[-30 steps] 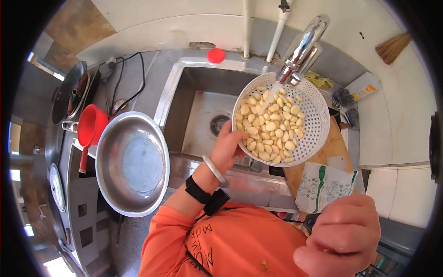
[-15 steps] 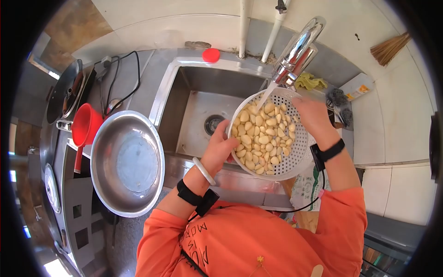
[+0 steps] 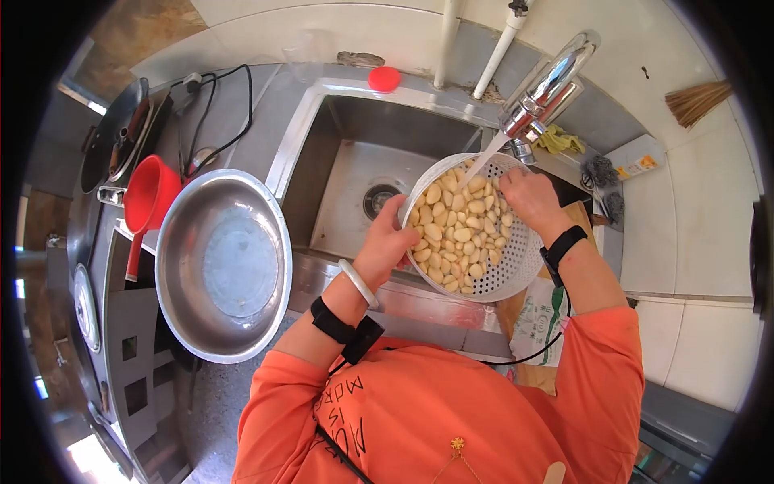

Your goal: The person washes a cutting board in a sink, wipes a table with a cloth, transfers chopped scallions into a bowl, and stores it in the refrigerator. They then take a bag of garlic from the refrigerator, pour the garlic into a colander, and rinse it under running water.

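A white perforated colander point(image 3: 517, 268) tilts over the sink's right side, holding many peeled garlic cloves point(image 3: 461, 234). Water runs from the chrome faucet point(image 3: 542, 101) onto the cloves. My left hand point(image 3: 385, 242) grips the colander's left rim, thumb on top and the other fingers partly hidden behind it. At the upper right of the colander is my right hand point(image 3: 530, 200), its fingers curled down by the rim beside the cloves; whether they pinch the rim or a clove is hard to see.
A metal basin point(image 3: 224, 266) stands left of the sink point(image 3: 347, 189), beside a red ladle point(image 3: 150, 194). A red lid point(image 3: 384, 79) lies behind the sink. Right of it are a yellow-green cloth point(image 3: 559, 140), scouring pads point(image 3: 600, 171) and a printed bag point(image 3: 538, 319).
My right hand has come from the lower right, near the body, up to the colander's right side. The colander has shifted slightly left and tilted, with my left hand still on its rim.
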Demonstrator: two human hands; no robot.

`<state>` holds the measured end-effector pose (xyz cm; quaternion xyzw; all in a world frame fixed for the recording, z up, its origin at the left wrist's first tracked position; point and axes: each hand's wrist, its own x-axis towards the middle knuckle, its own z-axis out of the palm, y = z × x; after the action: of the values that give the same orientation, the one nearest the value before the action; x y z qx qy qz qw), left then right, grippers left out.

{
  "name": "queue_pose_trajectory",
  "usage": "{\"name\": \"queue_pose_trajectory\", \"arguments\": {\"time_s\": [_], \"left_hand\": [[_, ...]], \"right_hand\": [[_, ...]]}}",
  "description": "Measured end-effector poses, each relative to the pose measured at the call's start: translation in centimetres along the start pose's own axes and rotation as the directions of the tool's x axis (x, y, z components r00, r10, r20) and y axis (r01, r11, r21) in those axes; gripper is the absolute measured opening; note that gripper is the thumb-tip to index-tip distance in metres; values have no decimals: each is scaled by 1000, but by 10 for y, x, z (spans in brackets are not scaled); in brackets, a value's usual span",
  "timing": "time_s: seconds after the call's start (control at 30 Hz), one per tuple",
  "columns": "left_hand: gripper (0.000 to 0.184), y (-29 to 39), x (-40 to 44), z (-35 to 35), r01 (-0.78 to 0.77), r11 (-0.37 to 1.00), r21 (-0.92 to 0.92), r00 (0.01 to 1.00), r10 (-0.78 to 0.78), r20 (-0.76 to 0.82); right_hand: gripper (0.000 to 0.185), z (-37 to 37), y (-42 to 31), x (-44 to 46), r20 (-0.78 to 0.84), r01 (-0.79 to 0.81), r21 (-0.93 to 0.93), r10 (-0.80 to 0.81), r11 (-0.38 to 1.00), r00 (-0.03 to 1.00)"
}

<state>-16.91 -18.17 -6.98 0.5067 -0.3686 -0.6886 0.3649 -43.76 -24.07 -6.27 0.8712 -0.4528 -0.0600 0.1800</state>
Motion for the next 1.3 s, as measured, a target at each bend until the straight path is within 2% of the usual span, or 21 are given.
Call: {"name": "queue_pose_trajectory", "arguments": {"time_s": [0.17,0.23,0.3,0.37,0.4,0.47,0.6,0.67,0.73,0.8,0.87,0.93,0.97,1.0,1.03,1.07,1.1,1.17,1.2,1.27,1.3], "left_hand": [[70,-6,10,-2,-26,999,-19,1000,27,10],[69,-6,15,-6,-15,999,-34,1000,16,8],[67,-2,18,-9,-3,999,-54,1000,3,0],[64,4,19,-2,26,993,-112,1000,-25,7],[64,2,21,-1,25,993,-113,1000,-24,9],[63,-1,26,0,-19,993,-113,1000,20,5],[61,1,19,-13,-71,991,-110,996,64,-63],[59,-1,22,-23,-67,992,-110,993,56,-101],[60,-5,22,-25,-13,991,-135,998,5,-62],[60,-6,23,-21,46,988,-147,999,-47,-2],[60,-6,20,-14,2,994,-110,1000,0,19],[60,-2,17,-16,-1,994,-105,1000,3,21],[59,-1,14,-21,-8,995,-102,1000,10,15],[59,0,14,-25,-16,995,-101,1000,17,7],[59,-3,14,-30,-19,993,-114,1000,18,-14],[59,-7,13,-31,-15,991,-132,999,11,-33],[59,-9,13,-32,-13,990,-141,999,8,-36],[60,-13,13,-36,9,989,-150,1000,-13,-22],[60,-16,13,-37,15,988,-154,1000,-19,-21],[60,-22,15,-38,14,977,-214,1000,-13,4],[60,-21,14,-36,17,977,-213,1000,-16,9]], "right_hand": [[8,6,5,-4,-56,60,34,-58,998,997],[5,-11,-1,-3,-165,-42,151,67,988,984],[4,-44,-30,-2,-107,-46,317,84,947,991],[5,-58,-71,3,-171,213,523,-143,825,975],[5,-62,-80,11,-171,211,521,-142,827,975],[10,-69,-91,23,-304,380,348,-280,857,911],[13,-32,-54,31,-317,268,358,-154,894,936],[15,-16,-45,26,-68,39,638,6,769,998],[13,-31,-65,27,53,38,572,-83,820,995],[15,-60,-87,32,-209,370,493,-306,787,929],[15,-56,-79,42,-218,391,399,-328,829,919],[14,-54,-62,55,-121,141,510,-92,849,988],[14,-67,-59,59,315,-442,750,323,492,893],[14,-52,-53,55,306,-433,754,318,494,897],[13,-23,-41,43,45,-164,769,205,618,978],[13,-8,-35,34,-205,108,706,55,700,977],[13,-16,-33,32,-200,110,705,47,700,979],[9,-42,-25,28,141,-256,928,384,269,913],[9,-45,-21,27,147,-262,927,381,268,913],[8,-44,-7,26,351,-366,929,428,-49,833],[8,-41,-1,23,382,-443,893,396,74,835]]}}
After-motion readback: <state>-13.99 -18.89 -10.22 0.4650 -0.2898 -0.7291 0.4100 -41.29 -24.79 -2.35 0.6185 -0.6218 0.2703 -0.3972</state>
